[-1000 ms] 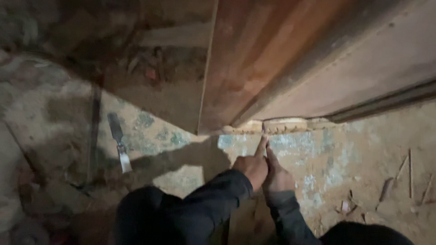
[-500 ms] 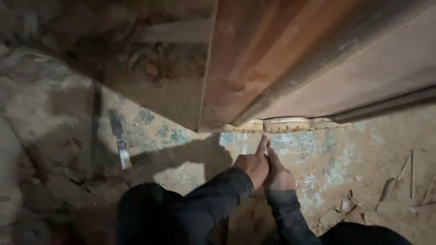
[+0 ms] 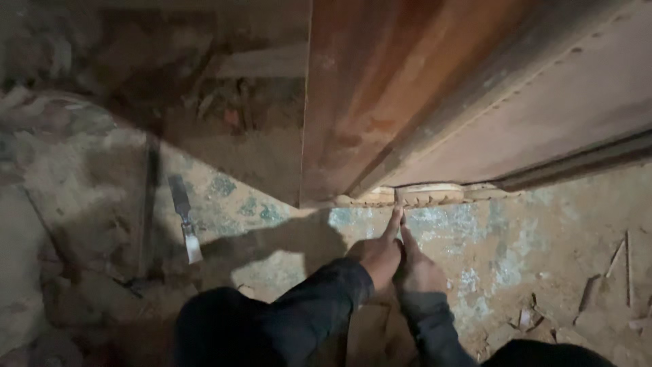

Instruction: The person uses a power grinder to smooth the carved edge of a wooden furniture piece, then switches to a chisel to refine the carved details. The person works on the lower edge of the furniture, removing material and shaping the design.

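Left hand (image 3: 379, 255) and right hand (image 3: 415, 268), pressed together, fingers extended, steady a pale wooden wedge (image 3: 429, 195) beneath the door (image 3: 380, 88).

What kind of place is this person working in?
Probably a building site or a rough carpentry job: a bare, dusty floor strewn with wood scraps, a large wooden door standing on it, and a chisel-like tool lying nearby.

No packages, labels, signs, screens; view dim.
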Available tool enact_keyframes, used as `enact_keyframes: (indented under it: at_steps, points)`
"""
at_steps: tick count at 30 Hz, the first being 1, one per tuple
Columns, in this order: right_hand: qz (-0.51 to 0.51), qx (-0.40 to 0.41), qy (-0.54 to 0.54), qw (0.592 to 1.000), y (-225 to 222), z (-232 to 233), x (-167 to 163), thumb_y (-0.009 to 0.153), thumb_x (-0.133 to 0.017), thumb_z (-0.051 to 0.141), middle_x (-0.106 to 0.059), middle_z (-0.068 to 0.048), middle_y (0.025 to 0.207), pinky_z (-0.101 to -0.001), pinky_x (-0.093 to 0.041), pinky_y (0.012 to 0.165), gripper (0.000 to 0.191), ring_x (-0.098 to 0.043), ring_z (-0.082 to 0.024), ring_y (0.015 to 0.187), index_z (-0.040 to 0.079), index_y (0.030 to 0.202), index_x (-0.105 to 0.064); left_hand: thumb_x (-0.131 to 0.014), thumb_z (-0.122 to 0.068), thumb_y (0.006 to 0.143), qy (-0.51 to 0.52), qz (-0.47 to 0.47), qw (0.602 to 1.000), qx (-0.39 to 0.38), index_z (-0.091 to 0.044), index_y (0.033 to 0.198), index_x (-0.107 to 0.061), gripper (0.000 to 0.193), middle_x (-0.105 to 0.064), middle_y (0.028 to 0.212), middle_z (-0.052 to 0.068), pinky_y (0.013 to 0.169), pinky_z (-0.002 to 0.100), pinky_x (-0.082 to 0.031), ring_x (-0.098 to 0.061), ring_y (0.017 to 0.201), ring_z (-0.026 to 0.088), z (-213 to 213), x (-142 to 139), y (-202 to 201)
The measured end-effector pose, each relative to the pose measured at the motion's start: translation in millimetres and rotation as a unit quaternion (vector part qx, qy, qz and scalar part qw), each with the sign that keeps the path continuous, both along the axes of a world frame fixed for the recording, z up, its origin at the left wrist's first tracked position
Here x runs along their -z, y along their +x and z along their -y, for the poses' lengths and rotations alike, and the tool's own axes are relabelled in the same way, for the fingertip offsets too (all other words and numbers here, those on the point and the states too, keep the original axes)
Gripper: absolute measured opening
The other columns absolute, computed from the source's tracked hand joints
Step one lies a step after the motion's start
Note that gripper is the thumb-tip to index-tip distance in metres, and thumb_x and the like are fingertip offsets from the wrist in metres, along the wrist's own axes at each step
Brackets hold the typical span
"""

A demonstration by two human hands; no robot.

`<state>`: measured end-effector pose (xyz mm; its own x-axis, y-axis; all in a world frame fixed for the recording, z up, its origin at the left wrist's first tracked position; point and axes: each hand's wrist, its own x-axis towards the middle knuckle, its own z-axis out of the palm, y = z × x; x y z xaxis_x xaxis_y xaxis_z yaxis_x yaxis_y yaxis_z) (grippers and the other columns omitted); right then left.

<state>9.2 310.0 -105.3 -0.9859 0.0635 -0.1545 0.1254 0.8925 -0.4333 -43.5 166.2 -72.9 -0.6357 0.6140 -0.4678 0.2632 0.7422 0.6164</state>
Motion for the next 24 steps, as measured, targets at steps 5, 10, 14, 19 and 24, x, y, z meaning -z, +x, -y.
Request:
enact_keyframes:
  at_steps: [5, 10, 14, 19, 24]
  points:
    - [-0.002, 0.006, 0.023, 1.000, -0.4, 1.4, 1.4, 0.099, -0.054, 0.030, -0.072, -0.025, 0.084, -0.0553, -0.053, 0.063, 0.046, -0.069, -0.047, 0.074, 0.022, 0.144, -0.057, -0.062, -0.008, 0.087, -0.022, -0.014, 1.000, 0.013, -0.001, 0.132, -0.059, 0.045, 0.007, 0.171, 0.021, 0.075, 0.046, -0.060, -0.073, 0.089, 0.037, -0.5, 10.0, -2.7]
    - [0.032, 0.016, 0.038, 0.999, -3.3, 4.2, -0.7, 0.099, -0.053, 0.030, -0.072, -0.026, 0.086, -0.0555, -0.053, 0.066, 0.048, -0.069, -0.047, 0.076, 0.024, 0.146, -0.056, -0.052, -0.003, 0.095, -0.006, -0.025, 1.000, -0.011, 0.002, 0.132, -0.060, 0.038, 0.006, 0.174, 0.022, 0.070, 0.045, -0.063, -0.075, 0.087, 0.035, -5.2, 19.4, -0.3]
    - [0.046, 0.011, 0.047, 0.998, -2.5, 2.7, -1.9, 0.096, -0.053, 0.028, -0.072, -0.025, 0.085, -0.0561, -0.052, 0.065, 0.052, -0.069, -0.047, 0.075, 0.023, 0.148, -0.053, -0.052, -0.007, 0.096, -0.023, -0.029, 0.999, 0.008, -0.001, 0.131, -0.061, 0.036, 0.003, 0.172, 0.022, 0.072, 0.047, -0.061, -0.074, 0.087, 0.036, -4.7, 21.8, 0.2]
    - [-0.004, -0.005, 0.020, 1.000, -0.2, 1.5, -0.2, 0.094, -0.054, 0.023, -0.071, -0.027, 0.084, -0.0566, -0.052, 0.062, 0.054, -0.068, -0.048, 0.071, 0.020, 0.148, -0.053, -0.053, 0.002, 0.091, 0.025, -0.012, 0.999, -0.020, 0.007, 0.134, -0.056, 0.042, 0.004, 0.172, 0.023, 0.069, 0.042, -0.063, -0.075, 0.079, 0.035, 0.3, 14.7, 0.3]
    - [0.044, 0.006, 0.041, 0.998, 0.0, 4.1, 1.3, 0.096, -0.052, 0.025, -0.071, -0.026, 0.081, -0.0567, -0.052, 0.062, 0.052, -0.068, -0.048, 0.070, 0.019, 0.148, -0.053, -0.057, -0.009, 0.094, -0.001, -0.010, 1.000, -0.025, 0.000, 0.119, -0.068, 0.029, 0.002, 0.173, 0.017, 0.070, 0.048, -0.058, -0.072, 0.085, 0.035, 1.0, 5.0, -3.7]
